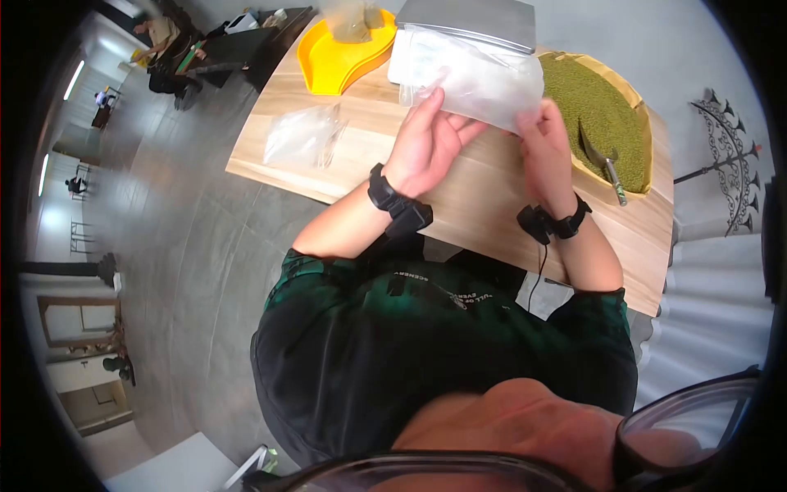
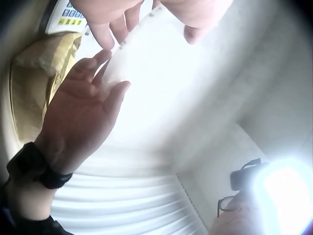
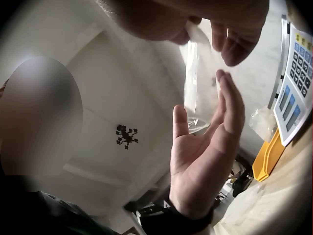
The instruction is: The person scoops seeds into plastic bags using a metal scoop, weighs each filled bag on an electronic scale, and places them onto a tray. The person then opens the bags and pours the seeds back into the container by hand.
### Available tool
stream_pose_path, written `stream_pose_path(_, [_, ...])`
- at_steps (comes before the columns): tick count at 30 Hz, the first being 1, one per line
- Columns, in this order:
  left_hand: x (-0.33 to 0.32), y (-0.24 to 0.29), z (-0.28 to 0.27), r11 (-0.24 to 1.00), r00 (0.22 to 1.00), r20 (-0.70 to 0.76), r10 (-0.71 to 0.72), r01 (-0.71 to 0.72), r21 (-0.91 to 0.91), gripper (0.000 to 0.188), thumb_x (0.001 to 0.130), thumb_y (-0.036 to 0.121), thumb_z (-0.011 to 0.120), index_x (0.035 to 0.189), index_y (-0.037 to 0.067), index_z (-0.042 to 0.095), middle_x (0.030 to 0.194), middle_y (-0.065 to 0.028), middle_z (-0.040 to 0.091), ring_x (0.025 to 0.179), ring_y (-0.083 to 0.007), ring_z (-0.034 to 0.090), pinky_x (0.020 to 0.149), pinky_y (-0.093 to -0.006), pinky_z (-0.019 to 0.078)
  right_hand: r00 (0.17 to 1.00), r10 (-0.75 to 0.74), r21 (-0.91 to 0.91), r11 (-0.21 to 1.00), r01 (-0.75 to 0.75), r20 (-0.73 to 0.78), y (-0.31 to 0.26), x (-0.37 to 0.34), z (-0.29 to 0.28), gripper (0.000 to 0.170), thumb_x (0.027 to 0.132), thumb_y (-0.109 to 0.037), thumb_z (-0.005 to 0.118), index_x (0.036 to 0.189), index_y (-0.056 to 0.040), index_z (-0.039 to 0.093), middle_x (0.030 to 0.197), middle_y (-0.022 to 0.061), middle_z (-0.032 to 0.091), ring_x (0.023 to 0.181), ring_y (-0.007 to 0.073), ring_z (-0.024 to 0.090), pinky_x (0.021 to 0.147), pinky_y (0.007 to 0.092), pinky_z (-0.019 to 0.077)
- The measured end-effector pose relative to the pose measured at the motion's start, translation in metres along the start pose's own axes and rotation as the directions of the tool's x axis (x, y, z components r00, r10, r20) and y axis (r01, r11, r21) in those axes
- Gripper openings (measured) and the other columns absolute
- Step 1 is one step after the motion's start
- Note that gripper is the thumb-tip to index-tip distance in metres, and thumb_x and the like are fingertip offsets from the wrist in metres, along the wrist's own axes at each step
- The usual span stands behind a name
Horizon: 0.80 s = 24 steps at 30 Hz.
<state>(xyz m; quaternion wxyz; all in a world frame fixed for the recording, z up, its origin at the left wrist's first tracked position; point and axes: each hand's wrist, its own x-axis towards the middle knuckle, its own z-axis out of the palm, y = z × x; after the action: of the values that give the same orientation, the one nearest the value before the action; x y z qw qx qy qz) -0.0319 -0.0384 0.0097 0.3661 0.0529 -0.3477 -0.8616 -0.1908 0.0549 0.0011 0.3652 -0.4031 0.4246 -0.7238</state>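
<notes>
A clear plastic bag (image 1: 484,86) is spread between both hands above the table. My right hand (image 1: 545,152) pinches its lower right corner between thumb and curled fingers; in the left wrist view this hand (image 2: 80,112) shows the bag's edge between thumb and fingertips. The left hand (image 1: 430,143) is at the bag's lower left, palm turned up. In the right wrist view the fingers of that hand (image 3: 208,152) are straight, and the bag (image 3: 198,83) lies between them and the raised thumb. Behind the bag stands an electronic scale (image 1: 467,25) with a grey pan.
To the right, a paper sack (image 1: 643,123) holds green beans (image 1: 602,107), with a small trowel (image 1: 611,168) lying on them. A yellow tray (image 1: 332,78) with a filled plastic bag (image 1: 351,25) stands at the back left. More plastic bags (image 1: 303,135) lie near the table's left edge.
</notes>
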Motion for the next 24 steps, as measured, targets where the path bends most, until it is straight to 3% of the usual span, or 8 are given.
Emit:
stream_pose_path(1, [0.002, 0.005, -0.004, 1.0, 0.999, -0.052, 0.001, -0.002, -0.019, 0.045, 0.104, 0.029, 0.041, 0.144, 0.009, 0.036, 0.141, -0.0105, 0.05, 0.129, -0.0261, 0.05, 0.109, -0.048, 0.0379, 0.995, 0.021, -0.127, 0.992, -0.008, 0.099, 0.005, 0.003, 0.0, 0.008, 0.101, -0.012, 0.051, 0.101, -0.0104, 0.043, 0.098, -0.0004, 0.055, 0.085, 0.0089, 0.052, 0.077, 0.0265, 0.0455])
stream_pose_path(2, [0.004, 0.008, -0.01, 1.0, 0.998, -0.06, 0.008, -0.009, -0.018, 0.045, 0.104, 0.029, 0.041, 0.144, 0.009, 0.036, 0.141, -0.0105, 0.05, 0.129, -0.0261, 0.05, 0.109, -0.048, 0.0379, 0.994, 0.026, -0.124, 0.992, -0.013, 0.107, 0.012, 0.006, -0.002, 0.008, 0.101, -0.012, 0.051, 0.101, -0.0104, 0.043, 0.098, -0.0004, 0.055, 0.085, 0.0089, 0.052, 0.077, 0.0265, 0.0455])
stream_pose_path(5, [0.005, 0.014, -0.027, 1.0, 0.995, -0.099, 0.0, -0.001, -0.004, 0.046, 0.102, 0.024, 0.041, 0.144, 0.008, 0.036, 0.141, -0.0127, 0.052, 0.126, -0.0249, 0.053, 0.108, -0.0441, 0.0398, 0.979, 0.169, -0.009, 0.986, -0.169, 0.111, 0.021, 0.005, -0.002, 0.014, 0.102, -0.015, 0.049, 0.113, -0.0066, 0.046, 0.11, 0.0047, 0.06, 0.097, 0.0128, 0.058, 0.084, 0.0289, 0.0483])
stream_pose_path(7, [0.001, 0.016, -0.032, 0.998, 0.996, -0.089, -0.007, 0.012, 0.054, 0.049, 0.101, 0.025, 0.042, 0.145, 0.005, 0.035, 0.141, -0.0141, 0.051, 0.126, -0.0262, 0.054, 0.108, -0.0446, 0.0409, 0.95, 0.309, 0.279, 0.909, -0.31, 0.049, 0.015, 0.007, 0.009, 0.03, 0.103, -0.019, 0.046, 0.129, -0.004, 0.044, 0.119, 0.0086, 0.061, 0.108, 0.0174, 0.06, 0.091, 0.0322, 0.0491])
stream_pose_path(10, [-0.004, 0.018, -0.046, 0.985, 0.996, -0.077, -0.037, 0.049, 0.164, 0.052, 0.1, 0.024, 0.043, 0.146, 0.002, 0.032, 0.14, -0.0159, 0.051, 0.125, -0.0276, 0.054, 0.107, -0.0453, 0.0427, 0.945, 0.31, 0.307, 0.894, -0.327, 0.104, 0.021, 0.011, 0.005, 0.038, 0.104, -0.021, 0.043, 0.137, -0.0035, 0.041, 0.124, 0.0095, 0.061, 0.114, 0.0199, 0.06, 0.096, 0.035, 0.0488])
stream_pose_path(15, [-0.014, 0.026, -0.06, 0.97, 0.995, -0.069, -0.077, 0.091, 0.227, 0.053, 0.098, 0.02, 0.044, 0.146, 0.002, 0.032, 0.138, -0.0165, 0.052, 0.123, -0.028, 0.055, 0.105, -0.046, 0.0443, 0.919, 0.363, 0.313, 0.864, -0.394, 0.153, 0.026, 0.014, -0.002, 0.032, 0.104, -0.021, 0.042, 0.129, -0.0025, 0.05, 0.122, 0.0095, 0.062, 0.11, 0.0182, 0.061, 0.092, 0.0339, 0.0497])
stream_pose_path(17, [-0.018, 0.032, -0.065, 0.972, 0.988, -0.057, -0.143, 0.151, 0.18, 0.048, 0.098, 0.015, 0.04, 0.144, 0.005, 0.034, 0.133, -0.0141, 0.055, 0.115, -0.0268, 0.06, 0.098, -0.0434, 0.049, 0.91, 0.386, 0.351, 0.84, -0.414, 0.15, 0.028, 0.014, -0.001, 0.031, 0.104, -0.021, 0.042, 0.126, -0.0021, 0.052, 0.12, 0.0095, 0.063, 0.109, 0.0176, 0.061, 0.091, 0.0332, 0.05])
stream_pose_path(24, [-0.029, 0.032, -0.072, 0.983, 0.989, -0.109, -0.103, 0.118, 0.139, 0.046, 0.101, 0.02, 0.039, 0.145, 0.005, 0.034, 0.137, -0.0147, 0.053, 0.12, -0.0266, 0.058, 0.098, -0.0457, 0.0488, 0.87, 0.444, 0.225, 0.844, -0.487, 0.217, 0.059, 0.013, -0.018, 0.012, 0.099, -0.012, 0.055, 0.105, -0.0041, 0.061, 0.102, 0.0062, 0.067, 0.094, 0.014, 0.064, 0.085, 0.0291, 0.0511])
